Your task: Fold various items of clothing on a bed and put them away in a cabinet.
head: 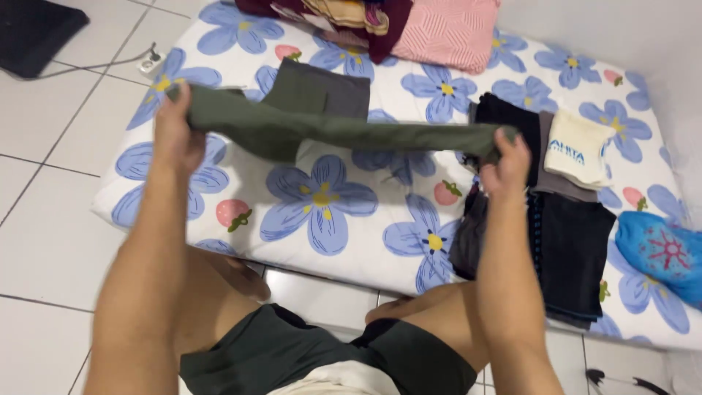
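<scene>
An olive-green garment [336, 130] is stretched out in the air above a mattress [344, 241] with a white cover printed with blue flowers. My left hand [174, 132] grips its left end and my right hand [506, 162] grips its right end. Part of the cloth droops in a fold below the left half. Behind it a folded dark grey garment [329, 89] lies flat on the mattress.
At the right lie a stack of dark folded clothes [570, 249], a folded cream cloth [579, 148] and a blue cloth [662, 256]. Maroon and pink clothes [409, 25] are piled at the far edge. White tiled floor, a dark mat [33, 29] and a socket strip [150, 64] are at left.
</scene>
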